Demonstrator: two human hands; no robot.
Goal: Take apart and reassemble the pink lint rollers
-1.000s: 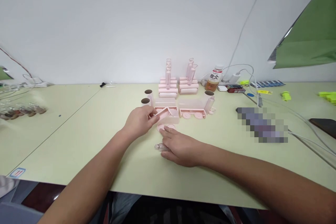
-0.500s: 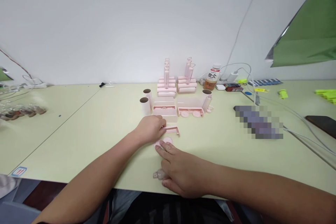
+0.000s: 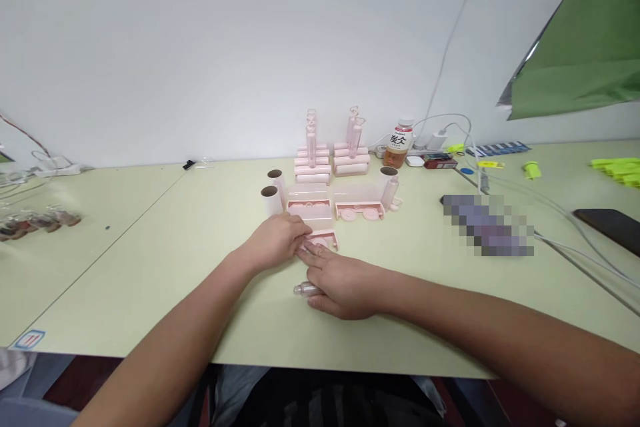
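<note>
My left hand (image 3: 277, 241) is closed over the left end of a shallow pink tray (image 3: 336, 240), which lies on the table; its thumb is hidden. A pale pink round piece (image 3: 320, 242) shows inside that tray. My right hand (image 3: 345, 283) has its fingertips at the tray's front edge, beside the left fingers. A small clear tube (image 3: 306, 289) with a narrow end sticks out leftward from under the right palm, held by curled fingers and thumb. Just behind the tray lies a translucent pink cover (image 3: 313, 217). A similar pink tray (image 3: 359, 211) with two round pieces sits to its right.
Paper rolls (image 3: 271, 200) stand at the left. Farther back are stacked pink boxes (image 3: 313, 175) with upright pink tubes (image 3: 354, 140) on top. A drink bottle (image 3: 399, 143), white cables and a blurred purple object (image 3: 485, 227) are on the right.
My right hand has moved forward, away from me, with the clear tube. The round pieces that lay in front of the tray are now in it. My left hand stays at the tray's left end.
</note>
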